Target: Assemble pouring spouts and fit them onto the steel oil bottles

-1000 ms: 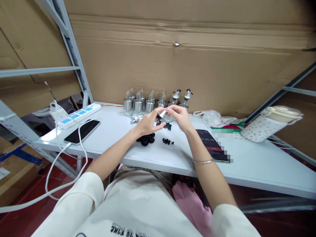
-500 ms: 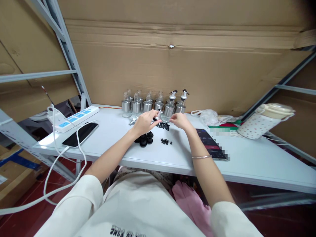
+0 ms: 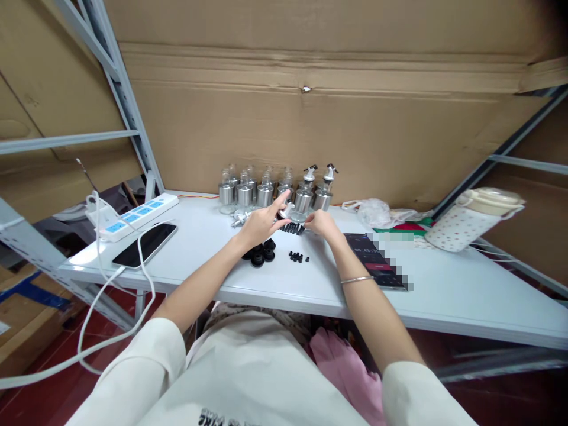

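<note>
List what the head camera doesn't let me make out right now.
All in the head view:
White part at the left hand: full shape, partly covered by that hand.
Right hand: whether it pinches anything, too small to tell.
Rear bottles: lower parts, hidden behind the front bottles.
Shirt lettering: cut off by the bottom edge.

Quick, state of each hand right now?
Left hand: holding a white spout, index finger extended.
Right hand: fingertips by the black tubes; whether it grips one can't be told.
</note>
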{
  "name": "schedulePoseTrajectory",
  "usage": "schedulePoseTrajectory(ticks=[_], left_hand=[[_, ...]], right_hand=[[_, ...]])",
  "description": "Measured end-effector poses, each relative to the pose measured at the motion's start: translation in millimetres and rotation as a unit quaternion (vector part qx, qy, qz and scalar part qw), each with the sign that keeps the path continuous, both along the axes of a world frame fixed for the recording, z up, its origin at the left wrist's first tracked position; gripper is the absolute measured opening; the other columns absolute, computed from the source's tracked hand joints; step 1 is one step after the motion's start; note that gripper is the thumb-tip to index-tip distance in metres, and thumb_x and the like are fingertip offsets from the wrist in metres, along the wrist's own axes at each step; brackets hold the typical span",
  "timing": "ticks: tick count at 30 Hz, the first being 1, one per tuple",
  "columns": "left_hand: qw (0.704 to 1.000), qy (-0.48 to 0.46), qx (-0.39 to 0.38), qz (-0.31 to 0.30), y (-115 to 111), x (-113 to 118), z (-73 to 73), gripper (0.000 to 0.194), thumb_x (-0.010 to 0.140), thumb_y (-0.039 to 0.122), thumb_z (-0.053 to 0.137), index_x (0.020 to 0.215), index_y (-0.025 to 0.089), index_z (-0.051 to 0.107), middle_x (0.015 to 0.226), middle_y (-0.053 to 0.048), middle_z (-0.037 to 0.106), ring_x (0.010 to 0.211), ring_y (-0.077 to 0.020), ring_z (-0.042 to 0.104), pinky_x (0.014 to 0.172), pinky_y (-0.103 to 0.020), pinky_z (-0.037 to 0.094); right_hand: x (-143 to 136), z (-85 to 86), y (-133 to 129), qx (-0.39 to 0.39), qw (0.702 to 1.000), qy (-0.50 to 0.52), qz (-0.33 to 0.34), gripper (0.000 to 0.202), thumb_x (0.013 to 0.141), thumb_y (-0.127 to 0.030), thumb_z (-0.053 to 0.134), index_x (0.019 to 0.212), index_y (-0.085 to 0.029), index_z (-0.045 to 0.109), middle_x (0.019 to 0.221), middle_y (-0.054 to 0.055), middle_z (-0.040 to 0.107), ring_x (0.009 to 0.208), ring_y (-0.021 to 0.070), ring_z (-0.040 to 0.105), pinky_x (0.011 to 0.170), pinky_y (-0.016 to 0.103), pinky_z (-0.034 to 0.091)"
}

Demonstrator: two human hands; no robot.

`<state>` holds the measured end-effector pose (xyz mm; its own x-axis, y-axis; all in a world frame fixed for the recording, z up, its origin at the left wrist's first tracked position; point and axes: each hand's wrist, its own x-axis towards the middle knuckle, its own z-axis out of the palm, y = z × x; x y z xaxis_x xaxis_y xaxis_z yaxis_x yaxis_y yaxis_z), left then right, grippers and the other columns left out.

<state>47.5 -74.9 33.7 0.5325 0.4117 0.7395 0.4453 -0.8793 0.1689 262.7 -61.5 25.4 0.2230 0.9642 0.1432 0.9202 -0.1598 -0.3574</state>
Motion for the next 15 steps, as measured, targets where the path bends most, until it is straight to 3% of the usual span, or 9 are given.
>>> schedulePoseTrajectory(ticks=[4,7,10,15], left_hand=[[1.000,0.008,-0.017,0.004,-4,3,0.3,0.057,0.096,0.030,0.036,0.146,0.015,0.014,0.125,-0.016,0.057,0.106,-0.0205,0.063,0.081,-0.027,0.049],[0.999,0.021,-0.021,-0.014,-5,5,-0.4,0.056,0.096,0.031,0.031,0.146,0.013,0.012,0.129,-0.017,0.054,0.114,-0.0222,0.058,0.086,-0.029,0.048],[0.999,0.022,-0.029,-0.022,-4,5,-1.3,0.059,0.096,0.034,0.031,0.147,0.014,0.009,0.128,-0.016,0.055,0.112,-0.0220,0.059,0.088,-0.031,0.048],[0.999,0.011,-0.028,-0.036,-1,4,-2.4,0.063,0.095,0.038,0.035,0.148,0.017,0.008,0.125,-0.014,0.058,0.108,-0.0231,0.061,0.088,-0.034,0.048]], right_hand=[[-5,19.1,-10,0.147,0.981,0.123,-0.006,0.004,0.068,-0.013,0.060,0.064,-0.014,0.062,0.070,0.009,0.068,0.072,0.0198,0.063,0.068,0.028,0.045],[-17,33.7,-20,0.242,0.906,0.326,0.115,0.006,0.070,-0.022,0.060,0.069,-0.016,0.059,0.067,0.003,0.066,0.062,0.0145,0.060,0.064,0.027,0.047],[-29,41.0,-28,0.280,0.831,0.429,0.218,0.017,0.068,-0.032,0.067,0.075,-0.016,0.064,0.067,0.000,0.065,0.059,0.0116,0.056,0.063,0.026,0.047],[-39,40.0,-33,0.276,0.804,0.462,0.253,0.021,0.065,-0.035,0.072,0.077,-0.019,0.072,0.075,0.002,0.069,0.065,0.0123,0.058,0.067,0.028,0.048]])
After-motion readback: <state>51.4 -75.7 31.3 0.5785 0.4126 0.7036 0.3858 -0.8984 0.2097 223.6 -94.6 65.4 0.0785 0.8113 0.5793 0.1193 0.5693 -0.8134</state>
